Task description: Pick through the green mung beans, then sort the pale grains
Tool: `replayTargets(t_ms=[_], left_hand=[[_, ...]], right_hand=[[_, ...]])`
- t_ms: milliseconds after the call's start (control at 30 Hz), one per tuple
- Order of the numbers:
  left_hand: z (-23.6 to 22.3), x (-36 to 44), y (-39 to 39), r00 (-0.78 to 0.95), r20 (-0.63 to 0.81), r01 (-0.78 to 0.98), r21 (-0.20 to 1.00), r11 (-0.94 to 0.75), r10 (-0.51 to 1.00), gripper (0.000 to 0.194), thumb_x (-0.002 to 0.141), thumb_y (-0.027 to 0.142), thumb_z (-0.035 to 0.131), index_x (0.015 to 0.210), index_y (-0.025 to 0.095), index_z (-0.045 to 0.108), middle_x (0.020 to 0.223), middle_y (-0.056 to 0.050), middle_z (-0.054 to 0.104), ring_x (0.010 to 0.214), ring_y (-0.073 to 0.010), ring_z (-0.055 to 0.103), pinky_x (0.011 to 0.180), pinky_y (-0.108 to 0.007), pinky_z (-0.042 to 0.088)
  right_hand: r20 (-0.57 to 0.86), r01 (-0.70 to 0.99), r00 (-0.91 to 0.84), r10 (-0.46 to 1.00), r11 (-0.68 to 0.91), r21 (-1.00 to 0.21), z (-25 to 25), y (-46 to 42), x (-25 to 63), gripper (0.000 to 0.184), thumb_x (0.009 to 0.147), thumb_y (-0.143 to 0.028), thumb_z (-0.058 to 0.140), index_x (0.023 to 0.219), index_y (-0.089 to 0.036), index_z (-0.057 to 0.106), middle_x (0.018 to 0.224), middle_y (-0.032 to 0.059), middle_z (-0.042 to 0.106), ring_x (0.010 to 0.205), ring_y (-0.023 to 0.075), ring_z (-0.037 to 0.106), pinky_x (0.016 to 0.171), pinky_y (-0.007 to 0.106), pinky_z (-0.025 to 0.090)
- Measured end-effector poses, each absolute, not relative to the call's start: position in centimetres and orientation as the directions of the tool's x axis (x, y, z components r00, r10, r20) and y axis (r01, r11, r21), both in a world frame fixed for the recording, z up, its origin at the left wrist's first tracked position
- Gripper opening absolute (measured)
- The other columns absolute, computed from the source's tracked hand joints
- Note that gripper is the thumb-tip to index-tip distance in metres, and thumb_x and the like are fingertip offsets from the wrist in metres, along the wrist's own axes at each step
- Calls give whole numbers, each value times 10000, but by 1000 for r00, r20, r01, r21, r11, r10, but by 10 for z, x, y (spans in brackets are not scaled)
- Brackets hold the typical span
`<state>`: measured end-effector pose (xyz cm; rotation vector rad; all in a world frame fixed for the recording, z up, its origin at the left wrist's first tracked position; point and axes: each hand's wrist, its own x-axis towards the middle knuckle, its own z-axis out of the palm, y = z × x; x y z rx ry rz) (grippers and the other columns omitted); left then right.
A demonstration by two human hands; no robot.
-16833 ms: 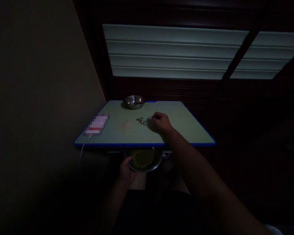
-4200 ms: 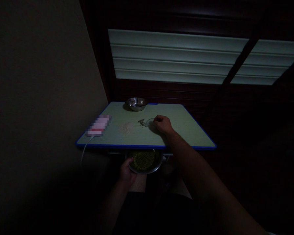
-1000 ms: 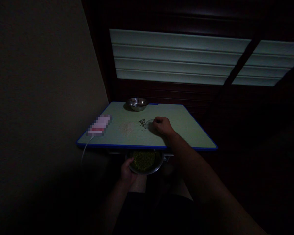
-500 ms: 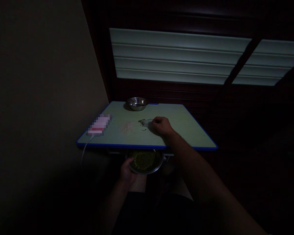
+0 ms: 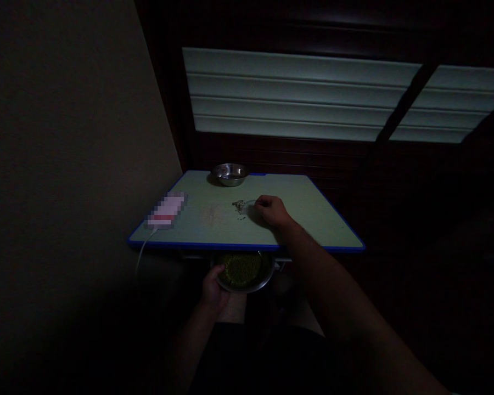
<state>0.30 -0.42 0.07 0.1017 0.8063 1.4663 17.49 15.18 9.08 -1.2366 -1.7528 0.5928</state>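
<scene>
My left hand [image 5: 214,288] grips the left rim of a metal bowl [image 5: 260,286] below the table's front edge, thumb over the rim. Small green grains like mung beans [image 5: 242,269] lie in the bowl. Over the table, my right hand [image 5: 272,210] is closed in a pinch on a thin translucent piece [image 5: 250,204]; its exact kind is too dim to tell. The piece's left end meets a small pile of dark grains [image 5: 239,205], with a few loose ones just in front. To the left, pale grains [image 5: 212,215] are spread on the tabletop.
A second metal bowl [image 5: 230,174] stands at the back of the blue-edged table [image 5: 313,219]. On the left lies a blurred-out phone [image 5: 167,210] with a white cable [image 5: 141,249] hanging over the edge. A wall [image 5: 86,109] borders the left; dark slatted panels [image 5: 292,99] rise behind.
The translucent piece in my right hand appears slightly more tilted, its visible part narrower. Both hands and the bowls keep nearly the same places.
</scene>
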Motion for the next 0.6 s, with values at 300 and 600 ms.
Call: replayTargets(t_ms=[300,600], left_hand=[[5,5,-5,-98,-430,-835,526,161,898,307,677,140,565,945,120,714,832,-101,752,897,-288,700,892,-459,525],[2,4,-4,-95,-400,-847,514,137,911,376,669,132,574,1019,127,711,839,-95,754,927,-301,695,879,-463,530]], right_hand=[[315,463,-167,934,356,-812,95,148,175,133,663,-273,588,657,-152,642,601,-11,586,591,113,501,592,241,389],[300,482,-203,932,362,-798,96,149,173,146,673,-183,633,790,-140,710,683,22,659,616,113,545,635,253,435]])
